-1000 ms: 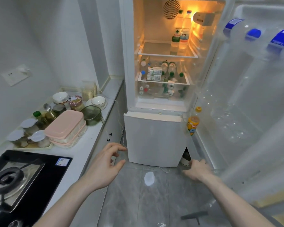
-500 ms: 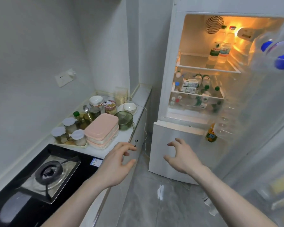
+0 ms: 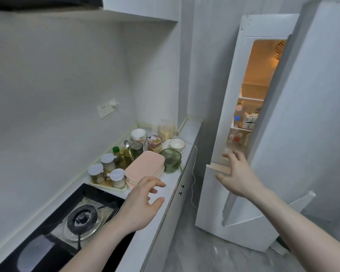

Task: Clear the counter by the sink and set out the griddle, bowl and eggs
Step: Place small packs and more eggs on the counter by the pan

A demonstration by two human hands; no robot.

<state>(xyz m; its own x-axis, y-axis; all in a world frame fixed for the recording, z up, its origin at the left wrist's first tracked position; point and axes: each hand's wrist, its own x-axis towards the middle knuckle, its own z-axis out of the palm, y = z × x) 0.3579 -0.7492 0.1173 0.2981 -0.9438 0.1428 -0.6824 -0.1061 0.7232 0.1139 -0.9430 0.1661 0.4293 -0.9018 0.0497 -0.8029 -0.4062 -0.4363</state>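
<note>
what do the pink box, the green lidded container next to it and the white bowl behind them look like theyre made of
Pink box: likely plastic, matte and opaque, with soft rounded corners and a stacked lid seam.
Green container: translucent, glossy, tinted green, with side clips; glass or clear plastic, the look leaves it open.
White bowl: probably glazed ceramic, a smooth shiny white with a thin darker rim line.

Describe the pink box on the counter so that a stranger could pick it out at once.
Start at the black gas hob set into the white counter and look just beyond it, toward the fridge. There a flat pink lidded box lies between a tray of white-capped jars and a green strainer. It is the only pink, rectangular thing there; its neighbours are round.
</note>
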